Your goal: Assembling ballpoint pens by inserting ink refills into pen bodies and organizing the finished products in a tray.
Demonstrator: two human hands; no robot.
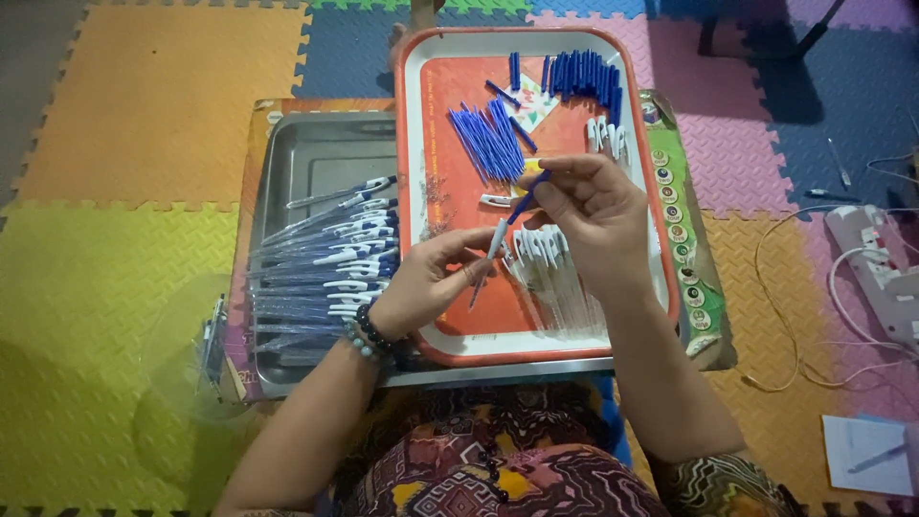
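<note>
My left hand (431, 280) pinches a clear pen barrel (490, 251) over the orange tray (417, 144). My right hand (586, 213) holds a thin blue refill (528, 196) whose lower end meets the top of that barrel. On the tray lie a fan of blue refills (486, 142), a heap of blue caps (582, 75) at the far end, a few white clips (607, 136), and a bundle of clear barrels (553, 278) partly under my right hand. A steel tray (316, 153) to the left carries a stack of finished pens (325, 270).
Both trays rest on a low board over coloured foam floor mats. A white power strip (876, 268) with cables lies on the right, a notepad (866, 455) with a pen near the lower right. Clear plastic bags (206, 354) sit left of the steel tray.
</note>
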